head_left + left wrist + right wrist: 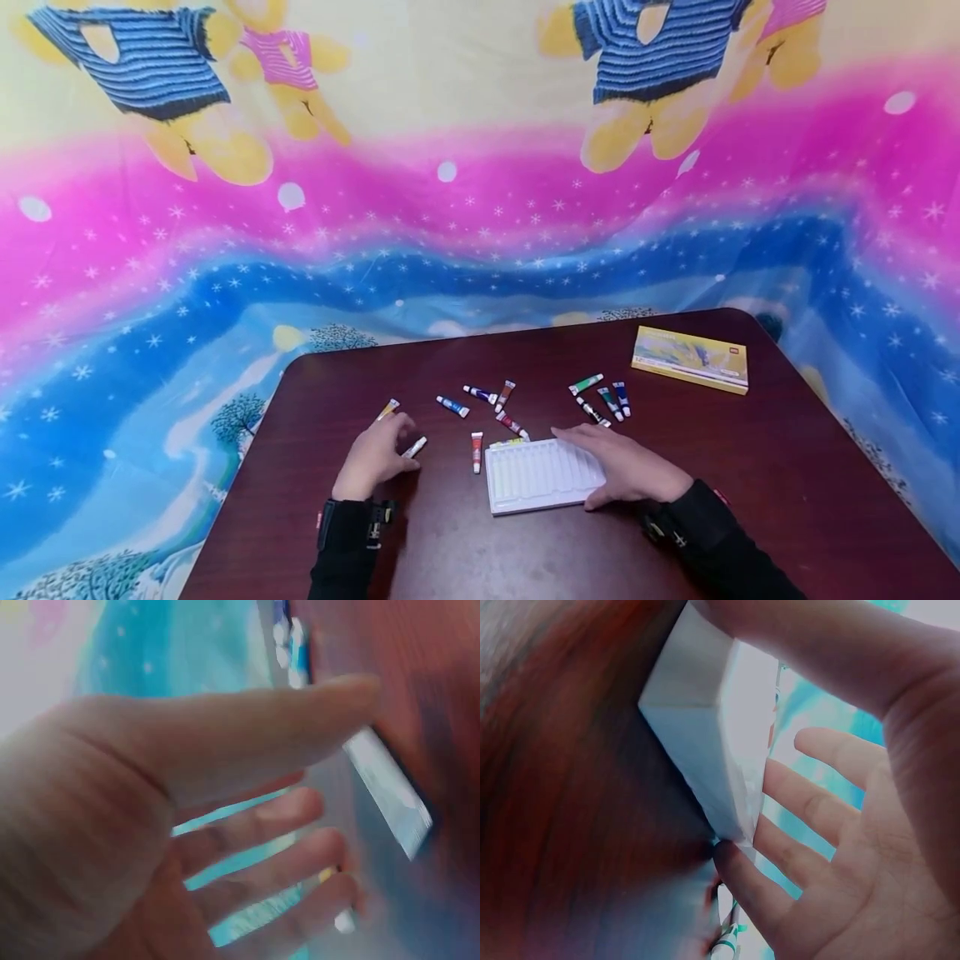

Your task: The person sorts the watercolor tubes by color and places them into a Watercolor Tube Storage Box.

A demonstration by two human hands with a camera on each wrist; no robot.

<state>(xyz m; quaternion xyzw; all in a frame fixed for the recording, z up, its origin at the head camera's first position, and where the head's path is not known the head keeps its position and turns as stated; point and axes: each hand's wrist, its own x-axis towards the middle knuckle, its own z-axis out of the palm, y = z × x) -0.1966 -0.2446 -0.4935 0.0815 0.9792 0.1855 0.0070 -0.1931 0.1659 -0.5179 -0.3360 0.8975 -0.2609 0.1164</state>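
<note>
My left hand (377,457) is low over the table at left, its fingers loosely bent and parted. Right at its thumb lies a white paint tube (415,447), also seen as a pale tube (390,793) beyond the thumb in the left wrist view. A yellow paint tube (388,408) lies just past the fingers. On the other side, my right hand (636,469) spans the right end of a white slotted plastic tray (536,475), thumb by the near edge. In the right wrist view, its fairly straight fingers touch the tray's side (679,739).
Behind the tray lie several paint tubes, among them a red one (477,452), a blue one (453,407) and a brown one (505,395). A green tube (586,384) and a black one (593,412) lie further right. A yellow box (690,358) sits at back right.
</note>
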